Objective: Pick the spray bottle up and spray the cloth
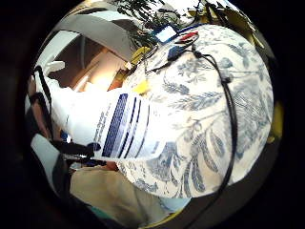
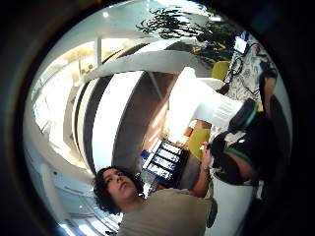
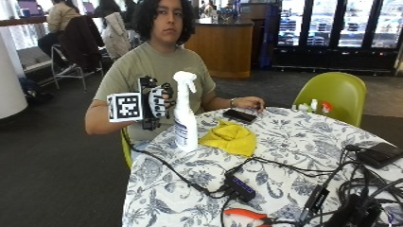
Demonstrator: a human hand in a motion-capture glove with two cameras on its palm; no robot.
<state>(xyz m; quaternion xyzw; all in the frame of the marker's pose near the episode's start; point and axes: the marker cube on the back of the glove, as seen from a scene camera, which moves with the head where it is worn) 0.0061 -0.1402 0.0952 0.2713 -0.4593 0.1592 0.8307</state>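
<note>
1. From where I stand, the spray bottle (image 3: 184,113) is upright on the table (image 3: 296,156) near its edge, at about ten o'clock from the table's middle, nozzle head up top.

2. The gloved right hand (image 3: 157,101) is at the bottle's neck, on its nine o'clock side. Its fingers look curled toward the neck below the trigger, but I cannot tell whether they have closed round it or only touch it.

3. The view from the little-finger side of the palm shows the bottle (image 1: 112,126) large and close, striped label facing the palm, with the floral tablecloth (image 1: 214,109) beyond. That agrees with a hand right at the bottle.

4. The yellow cloth (image 3: 230,136) lies crumpled on the table just beside the bottle, at about three o'clock from it, apparently not touching.

5. The bare left hand (image 3: 249,103) rests at the far edge of the table beside a black phone (image 3: 239,116), well away from the work.

6. My judgement: this is the grasping step, with the bottle's base seemingly on the table and no spraying begun.

7. Next, the hand needs a settled hold round the neck with a finger on the trigger, then a lift and a turn of the nozzle toward three o'clock, down at the cloth.
</note>
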